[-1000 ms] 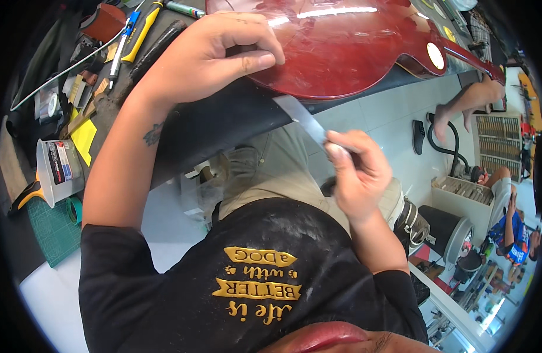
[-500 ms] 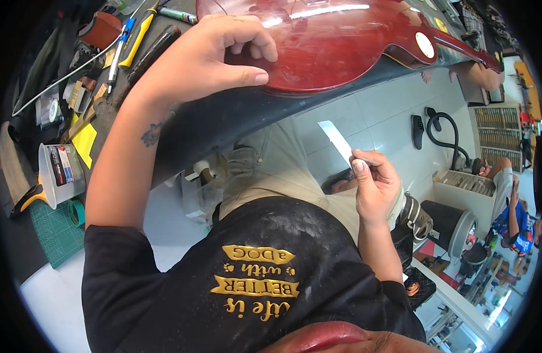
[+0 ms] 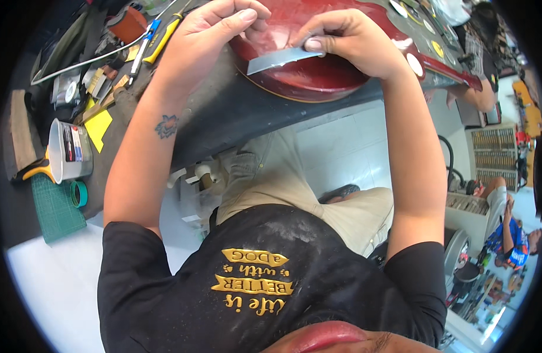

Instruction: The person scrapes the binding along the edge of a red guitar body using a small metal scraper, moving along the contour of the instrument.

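My right hand (image 3: 347, 44) pinches a flat grey scraper blade (image 3: 283, 57) between thumb and fingers. It holds the blade over the near edge of a glossy dark red guitar body (image 3: 318, 82). Whether the blade touches the finish I cannot make out. Left of it, my left hand (image 3: 224, 23) hovers at the body's left side, its fingers loosely curled, with nothing visible in them. The guitar lies on a dark bench top (image 3: 212, 123), its neck (image 3: 447, 70) pointing right.
Left on the bench are a yellow-handled tool (image 3: 165, 38), a blue-and-white pen-like tool (image 3: 143, 50), a clear plastic tub (image 3: 62, 153), a green cutting mat (image 3: 56, 206) and a green tape roll (image 3: 78, 194). Another person (image 3: 506, 235) sits far right; someone's arm (image 3: 477, 97) is beyond the neck.
My right hand has risen from beside my lap to the guitar, carrying the scraper blade. My left hand has shifted slightly up, its thumb now closer to the fingers. The view has turned a little.
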A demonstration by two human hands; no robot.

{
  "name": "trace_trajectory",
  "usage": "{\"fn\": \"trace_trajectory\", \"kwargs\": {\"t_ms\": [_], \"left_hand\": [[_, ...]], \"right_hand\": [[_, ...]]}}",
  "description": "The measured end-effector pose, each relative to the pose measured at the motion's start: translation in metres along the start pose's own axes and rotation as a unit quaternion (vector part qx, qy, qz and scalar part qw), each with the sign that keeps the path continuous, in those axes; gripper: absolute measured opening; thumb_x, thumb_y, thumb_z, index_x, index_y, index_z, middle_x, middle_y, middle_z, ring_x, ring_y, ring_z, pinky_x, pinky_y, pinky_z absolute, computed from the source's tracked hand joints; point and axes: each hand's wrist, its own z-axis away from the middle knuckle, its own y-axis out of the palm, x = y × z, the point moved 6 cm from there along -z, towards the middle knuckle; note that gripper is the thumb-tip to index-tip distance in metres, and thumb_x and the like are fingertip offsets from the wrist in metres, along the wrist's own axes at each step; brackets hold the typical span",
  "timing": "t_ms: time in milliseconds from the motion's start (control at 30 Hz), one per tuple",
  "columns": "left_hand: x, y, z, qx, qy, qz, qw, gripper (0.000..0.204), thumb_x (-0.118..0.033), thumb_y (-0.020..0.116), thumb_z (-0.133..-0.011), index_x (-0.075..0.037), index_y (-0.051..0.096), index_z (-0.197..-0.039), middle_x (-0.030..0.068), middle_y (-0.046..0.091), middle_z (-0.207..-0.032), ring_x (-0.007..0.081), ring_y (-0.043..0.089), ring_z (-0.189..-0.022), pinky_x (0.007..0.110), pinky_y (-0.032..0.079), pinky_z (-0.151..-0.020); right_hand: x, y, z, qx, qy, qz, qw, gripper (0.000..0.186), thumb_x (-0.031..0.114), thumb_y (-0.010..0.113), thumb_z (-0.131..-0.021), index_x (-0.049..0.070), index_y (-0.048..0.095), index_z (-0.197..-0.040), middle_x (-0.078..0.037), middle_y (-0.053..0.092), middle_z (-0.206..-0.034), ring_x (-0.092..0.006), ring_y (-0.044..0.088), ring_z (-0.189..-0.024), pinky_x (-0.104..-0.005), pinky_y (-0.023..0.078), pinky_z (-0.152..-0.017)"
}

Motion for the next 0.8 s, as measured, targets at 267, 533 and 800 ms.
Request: {"fn": "trace_trajectory", "kwargs": {"t_ms": [267, 533, 800], "left_hand": [[0.026, 0.004, 0.070, -0.168, -0.147, -0.003, 0.975, 0.014, -0.021, 0.065, -0.103, -0.008, 0.063, -0.107, -0.0009, 0.066, -0.092, 0.0058, 0.059, -0.077, 0.023, 0.048, -0.072], [0.040, 0.028, 0.071, -0.139, -0.096, -0.069, 0.983, 0.013, -0.012, 0.074, -0.096, -0.003, 0.066, -0.102, -0.0029, 0.066, -0.087, 0.0035, 0.056, -0.078, 0.021, 0.044, -0.071], [0.045, 0.024, 0.074, -0.131, -0.110, -0.131, 0.976, 0.009, -0.007, 0.072, -0.096, -0.001, 0.068, -0.101, -0.0027, 0.067, -0.091, 0.0025, 0.056, -0.082, 0.019, 0.042, -0.073]], "right_hand": [[-0.013, 0.020, 0.004, -0.023, 0.008, -0.048, 0.999, 0.012, 0.002, 0.071, -0.095, -0.001, 0.076, -0.106, -0.003, 0.074, -0.098, -0.0104, 0.065, -0.094, -0.0274, 0.052, -0.089], [-0.016, 0.040, 0.010, -0.067, -0.049, 0.068, 0.994, 0.008, 0.006, 0.073, -0.094, 0.001, 0.073, -0.101, 0.002, 0.067, -0.083, -0.0069, 0.059, -0.080, -0.0257, 0.049, -0.075], [0.005, 0.045, 0.009, -0.079, -0.030, 0.121, 0.989, 0.011, 0.010, 0.077, -0.088, 0.005, 0.072, -0.096, 0.001, 0.052, -0.072, -0.0110, 0.045, -0.069, -0.0290, 0.039, -0.063]]}}
